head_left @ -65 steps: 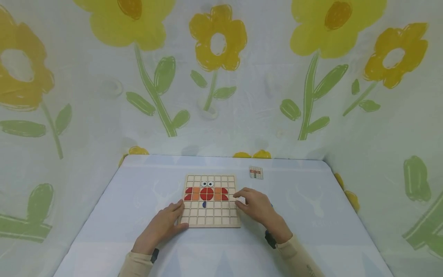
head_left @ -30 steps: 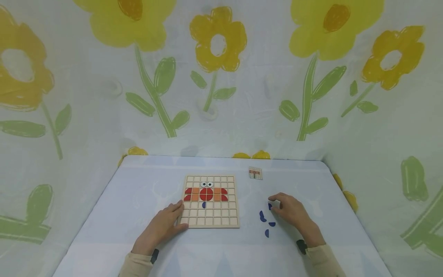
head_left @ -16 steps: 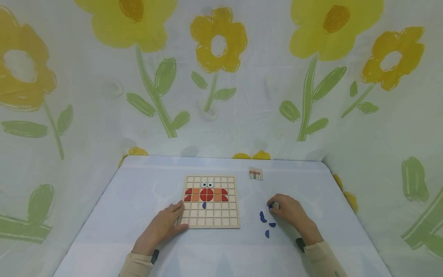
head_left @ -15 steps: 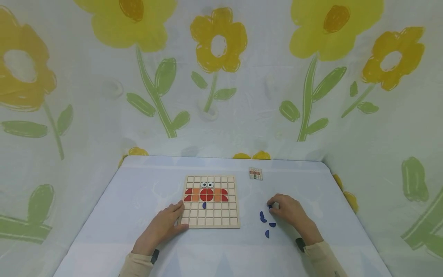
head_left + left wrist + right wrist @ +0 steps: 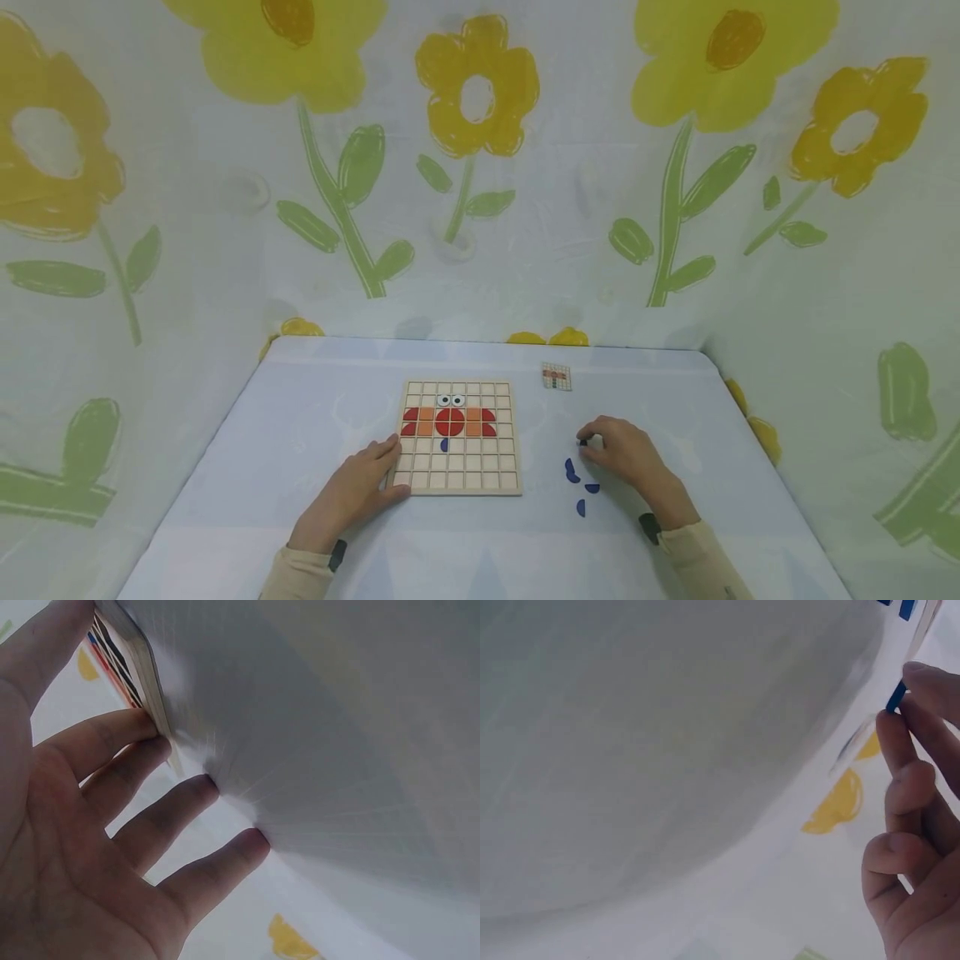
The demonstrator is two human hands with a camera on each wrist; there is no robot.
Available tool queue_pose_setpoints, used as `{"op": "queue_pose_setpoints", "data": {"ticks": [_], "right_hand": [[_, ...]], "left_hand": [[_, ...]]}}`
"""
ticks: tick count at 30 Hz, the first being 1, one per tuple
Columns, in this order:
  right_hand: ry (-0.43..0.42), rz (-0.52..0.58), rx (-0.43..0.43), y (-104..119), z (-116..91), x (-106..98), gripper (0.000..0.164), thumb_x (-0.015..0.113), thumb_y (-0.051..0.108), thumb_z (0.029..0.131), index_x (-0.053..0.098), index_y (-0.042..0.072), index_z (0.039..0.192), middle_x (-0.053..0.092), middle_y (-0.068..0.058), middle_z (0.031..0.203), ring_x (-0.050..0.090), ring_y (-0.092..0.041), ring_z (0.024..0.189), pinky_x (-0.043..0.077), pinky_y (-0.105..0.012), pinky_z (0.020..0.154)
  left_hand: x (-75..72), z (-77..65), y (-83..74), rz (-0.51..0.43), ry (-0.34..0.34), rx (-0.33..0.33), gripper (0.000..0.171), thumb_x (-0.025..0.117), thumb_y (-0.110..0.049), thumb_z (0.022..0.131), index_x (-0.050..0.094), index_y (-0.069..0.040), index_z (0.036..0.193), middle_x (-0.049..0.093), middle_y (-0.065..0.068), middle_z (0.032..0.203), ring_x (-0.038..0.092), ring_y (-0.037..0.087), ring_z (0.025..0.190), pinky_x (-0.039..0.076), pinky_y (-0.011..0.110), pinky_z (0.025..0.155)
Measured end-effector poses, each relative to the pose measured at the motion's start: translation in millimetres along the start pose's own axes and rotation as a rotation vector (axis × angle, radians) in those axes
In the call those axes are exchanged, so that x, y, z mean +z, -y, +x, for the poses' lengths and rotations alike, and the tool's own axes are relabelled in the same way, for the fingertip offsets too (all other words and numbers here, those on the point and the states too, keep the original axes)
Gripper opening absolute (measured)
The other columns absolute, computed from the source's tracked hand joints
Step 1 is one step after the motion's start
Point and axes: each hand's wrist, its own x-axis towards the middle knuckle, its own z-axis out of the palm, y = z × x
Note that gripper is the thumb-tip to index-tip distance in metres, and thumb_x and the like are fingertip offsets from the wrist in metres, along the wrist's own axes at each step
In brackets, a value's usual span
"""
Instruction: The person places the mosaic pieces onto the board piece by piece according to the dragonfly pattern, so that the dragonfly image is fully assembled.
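Observation:
A square wooden grid board (image 5: pixel 477 481) lies on the table, with a crab-like pattern of red and orange pieces, two eye pieces and one blue half-round piece (image 5: pixel 444 446) below the red circle. My left hand (image 5: pixel 356 492) rests along the board's left edge, thumb at the near corner; the left wrist view shows its straight fingertips (image 5: pixel 259 838), some against the rim and others on the table. To the right of the board, my right hand (image 5: pixel 630 454) pinches a small blue puzzle piece (image 5: pixel 896 696) between thumb and finger. Its full outline is hidden by the fingers.
Several loose blue half-round pieces (image 5: pixel 581 507) lie between the board and my right hand. A small pattern card (image 5: pixel 557 377) with a matching grid sits beyond them. Flower-printed cloth (image 5: pixel 525 250) walls off the table's back and sides.
My right hand has gone from the board's right edge to the loose blue pieces, closed on one and raised it slightly. The left hand and the board have stayed in place.

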Motion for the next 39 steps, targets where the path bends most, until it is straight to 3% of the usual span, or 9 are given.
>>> {"op": "queue_pose_setpoints", "data": {"ticks": [13,29,39], "right_hand": [[-0.07,0.057,-0.063,15,9,0,0.015,0.085,0.019,0.082,0.081,0.013,0.096,0.073,0.003,0.094,0.068,-0.02,0.095,0.059,-0.042,0.088],[-0.17,0.097,-0.196,41,22,4,0.011,0.085,0.014,0.076,0.078,0.017,0.085,0.071,0.008,0.086,0.061,-0.009,0.08,0.057,-0.03,0.07],[-0.172,0.122,-0.303,69,31,11,0.013,0.085,0.017,0.083,0.078,0.015,0.093,0.072,0.008,0.092,0.064,-0.017,0.085,0.056,-0.026,0.069]], "left_hand": [[2.4,-0.2,1.6,-0.001,-0.001,0.008,0.077,0.078,-0.042,0.088,0.051,0.0,0.147,0.045,0.014,0.156,0.043,0.043,0.14,0.039,0.058,0.113],[0.7,-1.3,0.2,-0.007,0.015,0.002,0.078,0.078,-0.042,0.088,0.051,0.0,0.147,0.044,0.015,0.156,0.043,0.043,0.14,0.039,0.058,0.114],[0.4,-1.5,1.2,-0.006,0.011,0.011,0.077,0.078,-0.043,0.089,0.051,0.001,0.146,0.044,0.015,0.156,0.043,0.044,0.14,0.039,0.058,0.113]]}}
